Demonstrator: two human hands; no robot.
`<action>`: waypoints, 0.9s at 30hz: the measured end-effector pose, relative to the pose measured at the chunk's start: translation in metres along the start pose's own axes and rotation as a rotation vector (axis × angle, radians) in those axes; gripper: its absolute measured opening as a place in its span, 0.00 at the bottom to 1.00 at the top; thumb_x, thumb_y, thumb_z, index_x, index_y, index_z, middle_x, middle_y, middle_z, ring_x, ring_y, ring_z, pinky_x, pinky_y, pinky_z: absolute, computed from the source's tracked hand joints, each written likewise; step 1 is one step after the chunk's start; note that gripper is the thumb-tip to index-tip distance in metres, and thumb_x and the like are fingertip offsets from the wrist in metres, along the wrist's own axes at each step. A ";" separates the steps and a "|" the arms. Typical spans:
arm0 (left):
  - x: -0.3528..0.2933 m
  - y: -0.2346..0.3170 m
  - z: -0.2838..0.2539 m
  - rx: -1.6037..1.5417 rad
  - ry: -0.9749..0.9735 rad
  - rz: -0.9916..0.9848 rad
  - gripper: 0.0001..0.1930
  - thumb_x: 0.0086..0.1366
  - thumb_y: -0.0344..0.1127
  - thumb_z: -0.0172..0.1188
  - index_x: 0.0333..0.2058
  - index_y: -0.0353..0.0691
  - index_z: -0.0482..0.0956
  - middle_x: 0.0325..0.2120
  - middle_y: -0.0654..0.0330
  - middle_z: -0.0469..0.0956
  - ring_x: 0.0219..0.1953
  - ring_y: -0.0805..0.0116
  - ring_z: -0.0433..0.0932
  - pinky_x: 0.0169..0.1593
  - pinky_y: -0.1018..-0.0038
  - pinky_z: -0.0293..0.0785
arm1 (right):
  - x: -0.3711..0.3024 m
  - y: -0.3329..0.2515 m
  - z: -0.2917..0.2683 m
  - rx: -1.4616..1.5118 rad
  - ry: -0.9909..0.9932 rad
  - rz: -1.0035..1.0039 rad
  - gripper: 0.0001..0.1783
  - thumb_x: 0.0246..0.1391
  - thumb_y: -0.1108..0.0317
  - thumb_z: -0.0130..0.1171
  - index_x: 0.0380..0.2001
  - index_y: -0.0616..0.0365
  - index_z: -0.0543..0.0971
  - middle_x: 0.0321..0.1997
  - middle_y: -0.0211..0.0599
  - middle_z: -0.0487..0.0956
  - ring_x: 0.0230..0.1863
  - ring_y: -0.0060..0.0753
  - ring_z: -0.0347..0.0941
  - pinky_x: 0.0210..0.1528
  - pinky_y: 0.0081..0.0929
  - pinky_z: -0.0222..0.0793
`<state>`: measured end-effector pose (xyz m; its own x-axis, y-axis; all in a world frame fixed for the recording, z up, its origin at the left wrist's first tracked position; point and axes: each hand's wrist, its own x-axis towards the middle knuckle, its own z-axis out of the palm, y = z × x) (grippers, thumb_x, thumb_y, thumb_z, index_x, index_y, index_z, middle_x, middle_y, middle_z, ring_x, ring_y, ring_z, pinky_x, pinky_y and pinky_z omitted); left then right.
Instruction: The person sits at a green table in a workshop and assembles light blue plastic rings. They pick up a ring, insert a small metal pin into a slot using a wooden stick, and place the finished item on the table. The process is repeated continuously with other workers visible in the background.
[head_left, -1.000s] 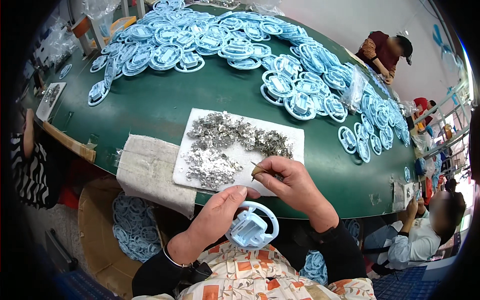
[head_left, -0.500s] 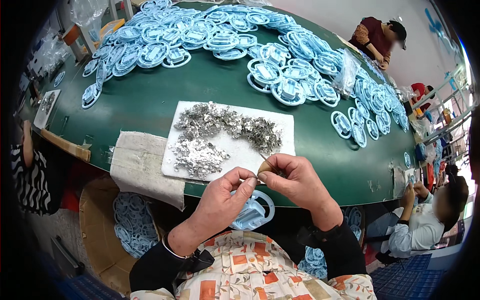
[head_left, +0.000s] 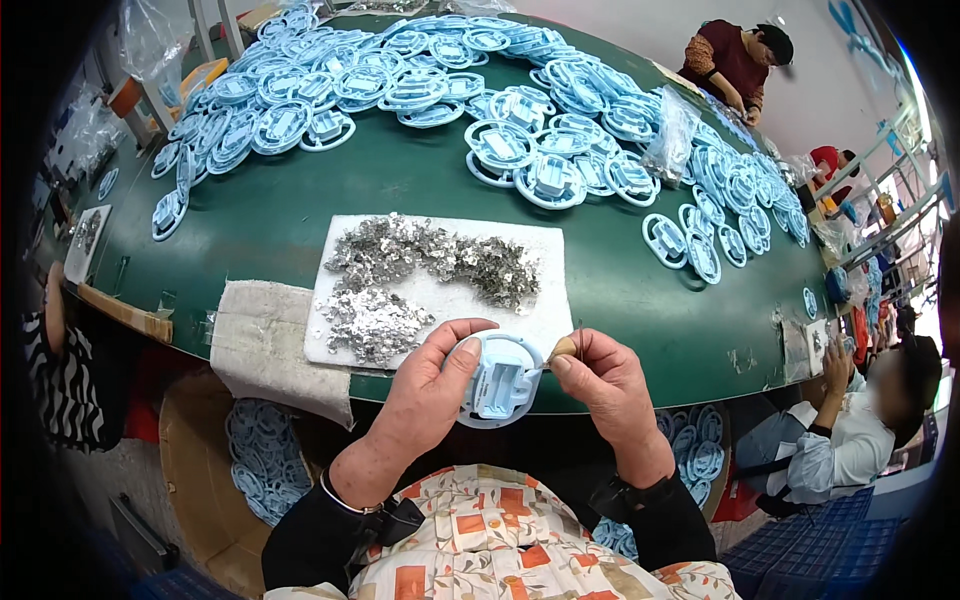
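Note:
My left hand (head_left: 425,390) grips a light blue oval plastic part (head_left: 500,385) by its left side, thumb on top. The part has a rectangular recess in its middle and faces up. At its right rim, my right hand (head_left: 605,380) pinches a thin, dark metal tool (head_left: 581,338); whether it is tweezers I cannot tell. A tan cover (head_left: 565,347) shows at those fingertips. Just beyond my hands lie heaps of small shiny metal pieces (head_left: 375,325) on a white foam board (head_left: 550,290).
Many more blue parts (head_left: 420,85) are piled across the far side of the green table (head_left: 270,210). A pale cloth (head_left: 265,330) hangs over the near edge. Below left stands a cardboard box (head_left: 190,460) of blue parts. Co-workers sit at the right (head_left: 850,400) and far right (head_left: 735,65).
The blue part has come up from below my hands into my left hand's grip. My right hand has moved away from the left, to the part's right rim. The whole view has shifted slightly.

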<state>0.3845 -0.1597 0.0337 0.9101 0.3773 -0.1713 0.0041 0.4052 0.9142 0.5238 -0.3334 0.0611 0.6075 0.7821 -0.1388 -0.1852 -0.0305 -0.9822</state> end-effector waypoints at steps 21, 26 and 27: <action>0.011 0.025 -0.001 0.086 -0.202 -0.029 0.24 0.70 0.35 0.65 0.61 0.35 0.70 0.49 0.60 0.78 0.49 0.76 0.77 0.51 0.78 0.77 | -0.003 -0.006 -0.021 -0.329 -0.317 -0.080 0.05 0.62 0.72 0.63 0.32 0.62 0.79 0.35 0.25 0.73 0.35 0.16 0.67 0.38 0.18 0.64; 0.014 0.022 -0.001 0.084 -0.134 -0.111 0.27 0.66 0.33 0.69 0.59 0.33 0.69 0.46 0.60 0.79 0.44 0.77 0.78 0.47 0.79 0.77 | -0.003 -0.009 -0.028 -0.210 -0.265 -0.007 0.05 0.62 0.72 0.63 0.33 0.62 0.79 0.34 0.24 0.75 0.36 0.16 0.67 0.39 0.18 0.65; 0.014 0.017 -0.001 0.055 -0.119 -0.103 0.27 0.66 0.32 0.68 0.60 0.33 0.67 0.45 0.60 0.79 0.43 0.77 0.78 0.47 0.79 0.77 | -0.004 -0.005 -0.028 -0.148 -0.246 0.043 0.05 0.62 0.72 0.63 0.34 0.62 0.79 0.34 0.24 0.75 0.36 0.15 0.67 0.39 0.18 0.65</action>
<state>0.3963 -0.1466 0.0461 0.9463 0.2336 -0.2235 0.1197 0.3890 0.9134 0.5442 -0.3541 0.0626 0.3921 0.9052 -0.1639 -0.0808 -0.1436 -0.9863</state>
